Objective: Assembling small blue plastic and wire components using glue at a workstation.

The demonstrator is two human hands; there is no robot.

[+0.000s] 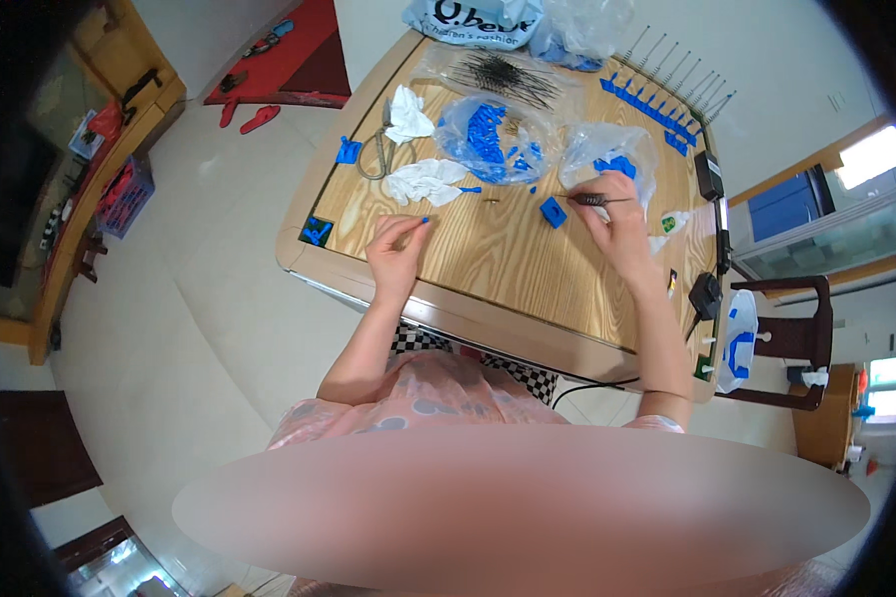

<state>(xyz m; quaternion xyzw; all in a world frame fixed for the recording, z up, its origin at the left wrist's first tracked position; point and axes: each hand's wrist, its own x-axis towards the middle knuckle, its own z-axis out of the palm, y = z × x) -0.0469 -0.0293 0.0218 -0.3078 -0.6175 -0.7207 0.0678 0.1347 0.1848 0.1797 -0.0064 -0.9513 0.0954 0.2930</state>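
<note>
My left hand (396, 257) hovers over the table's near left part, thumb and forefinger pinched on a tiny blue piece (425, 220). In my right hand (617, 229) is a thin rod with a dark ribbed middle (589, 200), held roughly level. Just left of the rod's tip sits a small blue block (554, 212). A clear plastic bag (450, 134) full of small blue pieces lies spread open beyond both hands. Another clear bag (579, 149), with blue pieces inside, is just beyond my right hand.
Scissors (374, 159) and crumpled white cloths (423, 183) lie at the left. Thin black wires (503, 78) rest on plastic at the back. Upright coiled rods stand in a blue strip (647, 107) at the back right. Black adapters (705, 295) line the right edge.
</note>
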